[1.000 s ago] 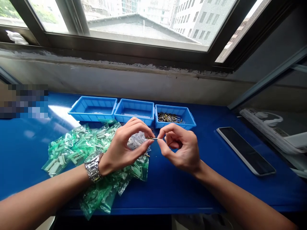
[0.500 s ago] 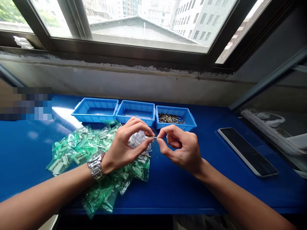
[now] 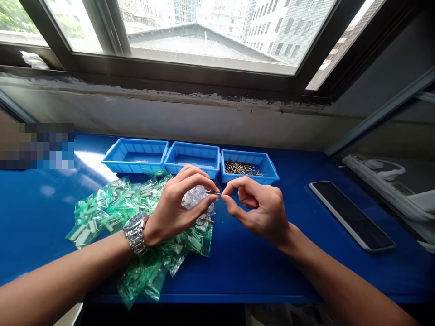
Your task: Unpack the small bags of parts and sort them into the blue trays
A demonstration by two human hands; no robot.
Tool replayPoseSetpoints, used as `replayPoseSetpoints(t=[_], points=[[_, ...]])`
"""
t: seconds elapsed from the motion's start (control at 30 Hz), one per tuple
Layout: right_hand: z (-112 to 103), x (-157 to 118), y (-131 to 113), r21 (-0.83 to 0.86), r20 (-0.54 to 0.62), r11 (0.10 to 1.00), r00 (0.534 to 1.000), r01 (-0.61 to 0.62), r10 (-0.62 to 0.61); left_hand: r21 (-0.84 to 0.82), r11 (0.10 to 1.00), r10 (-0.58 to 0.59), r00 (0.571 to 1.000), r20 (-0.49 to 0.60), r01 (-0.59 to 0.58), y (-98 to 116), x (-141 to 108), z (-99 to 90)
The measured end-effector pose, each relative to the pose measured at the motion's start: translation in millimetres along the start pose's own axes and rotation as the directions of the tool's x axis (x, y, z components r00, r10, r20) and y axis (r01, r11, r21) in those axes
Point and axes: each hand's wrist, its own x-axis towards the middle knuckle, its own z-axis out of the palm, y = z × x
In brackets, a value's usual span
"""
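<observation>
Head view, from where I stood: a slim brass pin (image 3: 213, 193) sat in the air above the bench, level and just in front of the trays, with both hands closed on it. The left hand (image 3: 173, 209) had its thumb and forefinger pressed together on one end, and the right hand (image 3: 258, 213) pinched the other end the same way, its remaining fingers curled loosely. Only a short stretch of the pin showed between the two sets of fingertips. Just under it lay a clear plastic bag (image 3: 197, 201), with a few loose pins at its lower edge. A heap of green plastic bags (image 3: 102, 213) spread beneath the left wrist, which wore a steel watch (image 3: 135, 234), and ran toward the bench's front edge. Behind the hands stood three blue trays in a row, and the right-hand tray (image 3: 268, 172) held a pile of brass pins (image 3: 241, 168). The blue bench (image 3: 268, 276) lay open to the right of the right hand, up to a dark-screened phone (image 3: 351, 215) near the far end. Above the trays, the bench met a stained concrete ledge (image 3: 190, 122) below the window (image 3: 204, 36), so there was little room behind them.
</observation>
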Motion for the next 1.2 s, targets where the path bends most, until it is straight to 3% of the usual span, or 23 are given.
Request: replayPoseSetpoints(t=[0.2, 0.53, 0.73, 0.97, 1.2], points=[[3, 1, 4, 0.022, 0.104, 1.000, 0.994, 0.019, -0.021, 0.050, 0.997, 0.066, 0.998, -0.004, -0.066, 1, -1, 0.3], [2, -3, -5, -0.055, -0.092, 0.996, 0.993, 0.063, -0.068, 0.009, 0.998, 0.056, 0.998, 0.008, -0.056, 0, -1, 0.5], [5, -5, -6, 0.017, -0.061, 0.994, 0.993, 0.104, -0.102, -0.007, 0.997, 0.076, 0.993, 0.093, -0.076, 0, -3, 2.9], [2, -1, -6, 0.027, -0.057, 1.000, 0.998, 0.006, -0.005, 0.024, 0.996, 0.085, 0.996, -0.032, -0.085, 0, -1, 1.1], [6, -1, -2, 0.060, 0.035, 0.998, 0.999, 0.002, -0.004, 0.041, 0.994, 0.105, 0.994, -0.032, -0.103, 2, -1, 0.8]])
